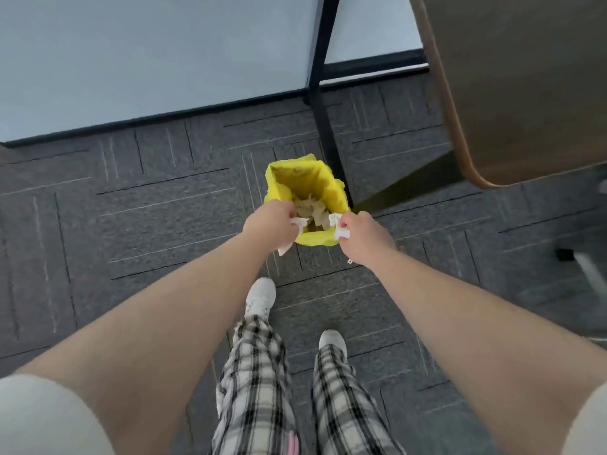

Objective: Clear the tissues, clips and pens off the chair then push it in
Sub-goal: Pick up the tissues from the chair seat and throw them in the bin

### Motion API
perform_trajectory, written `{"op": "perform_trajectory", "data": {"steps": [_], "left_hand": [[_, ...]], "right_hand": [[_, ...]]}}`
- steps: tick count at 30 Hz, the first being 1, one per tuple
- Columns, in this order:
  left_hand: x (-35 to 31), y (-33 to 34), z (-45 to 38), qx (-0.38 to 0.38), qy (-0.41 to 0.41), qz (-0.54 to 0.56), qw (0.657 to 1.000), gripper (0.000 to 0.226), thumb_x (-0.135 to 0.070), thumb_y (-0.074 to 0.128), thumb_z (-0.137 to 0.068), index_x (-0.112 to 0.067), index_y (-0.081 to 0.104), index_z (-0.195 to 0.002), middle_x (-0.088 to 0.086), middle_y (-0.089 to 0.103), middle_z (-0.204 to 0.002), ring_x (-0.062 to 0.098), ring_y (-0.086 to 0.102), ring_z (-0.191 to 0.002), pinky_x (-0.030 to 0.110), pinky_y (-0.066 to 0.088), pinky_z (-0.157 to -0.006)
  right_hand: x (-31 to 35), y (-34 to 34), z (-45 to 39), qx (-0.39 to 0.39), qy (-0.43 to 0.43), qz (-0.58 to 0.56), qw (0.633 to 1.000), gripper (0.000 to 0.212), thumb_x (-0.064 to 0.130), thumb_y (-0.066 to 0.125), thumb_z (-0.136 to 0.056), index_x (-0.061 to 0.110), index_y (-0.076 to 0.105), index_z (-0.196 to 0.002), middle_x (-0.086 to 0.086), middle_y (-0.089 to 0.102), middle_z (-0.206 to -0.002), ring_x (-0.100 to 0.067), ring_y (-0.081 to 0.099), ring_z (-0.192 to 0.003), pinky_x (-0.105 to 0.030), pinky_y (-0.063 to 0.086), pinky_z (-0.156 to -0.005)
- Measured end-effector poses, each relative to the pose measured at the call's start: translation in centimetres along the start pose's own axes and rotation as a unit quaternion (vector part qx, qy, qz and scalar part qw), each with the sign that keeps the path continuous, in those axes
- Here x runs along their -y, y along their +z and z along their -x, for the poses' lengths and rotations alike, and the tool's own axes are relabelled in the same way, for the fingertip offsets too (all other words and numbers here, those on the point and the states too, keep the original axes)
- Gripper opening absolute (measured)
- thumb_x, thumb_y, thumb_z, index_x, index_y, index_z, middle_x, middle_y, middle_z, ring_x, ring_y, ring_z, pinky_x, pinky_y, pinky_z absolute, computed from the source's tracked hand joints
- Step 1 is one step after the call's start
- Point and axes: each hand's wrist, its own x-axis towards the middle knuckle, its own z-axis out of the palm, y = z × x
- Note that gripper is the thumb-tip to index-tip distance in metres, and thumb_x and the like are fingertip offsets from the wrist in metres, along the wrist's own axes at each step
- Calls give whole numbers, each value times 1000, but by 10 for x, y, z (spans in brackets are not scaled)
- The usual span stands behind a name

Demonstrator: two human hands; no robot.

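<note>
A small bin lined with a yellow bag [303, 178] stands on the carpet in front of my feet, with crumpled tissues [312, 210] lying inside it. My left hand [267, 224] is closed on a white tissue [297, 223] at the bin's near left rim. My right hand [364, 236] grips another white tissue [338, 224] at the near right rim. Both hands hover just above the bin's opening. No clips or pens are in view.
A brown wooden table top [512, 93] fills the upper right, with its black metal leg [323, 103] reaching the floor just behind the bin. A pale wall with dark skirting [147, 60] runs across the back. At the right edge a blurred chair base [588, 267] shows.
</note>
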Motion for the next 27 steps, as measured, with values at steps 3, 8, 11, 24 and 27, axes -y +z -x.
{"op": "perform_trajectory", "data": {"steps": [3,8,11,24,27], "left_hand": [[9,-4,-39,23,18,-18,999,31,-16,42,-89,-16,56,-117,6,56,-108,26,52,-88,35,42,-66],[28,9,-94,48,26,6,998,27,-13,44,-86,-13,56,-110,5,54,-98,26,51,-82,33,41,-62],[36,20,-123,40,23,16,999,23,-12,44,-87,-12,57,-106,2,48,-90,26,49,-80,30,36,-56],[29,53,-203,-1,12,97,995,33,-26,54,-90,-12,51,-120,7,49,-117,25,48,-92,33,37,-70],[26,57,-207,-1,26,116,993,51,-29,59,-88,-16,44,-135,9,44,-134,29,49,-117,33,40,-81]], "right_hand": [[11,10,-32,8,39,-25,999,31,25,54,-93,19,52,-123,-9,50,-114,-29,56,-85,-37,47,-68],[23,33,-80,23,78,-54,995,31,27,54,-93,22,50,-123,-9,47,-122,-34,57,-97,-41,47,-73],[25,46,-105,17,101,-79,992,32,26,55,-92,23,51,-124,-9,47,-123,-32,57,-96,-39,47,-74],[13,83,-167,8,138,-139,980,50,39,62,-88,26,42,-132,-8,42,-128,-32,54,-109,-36,42,-78],[13,86,-172,15,133,-138,981,56,39,64,-86,25,39,-135,-9,40,-131,-33,53,-111,-36,42,-80]]}}
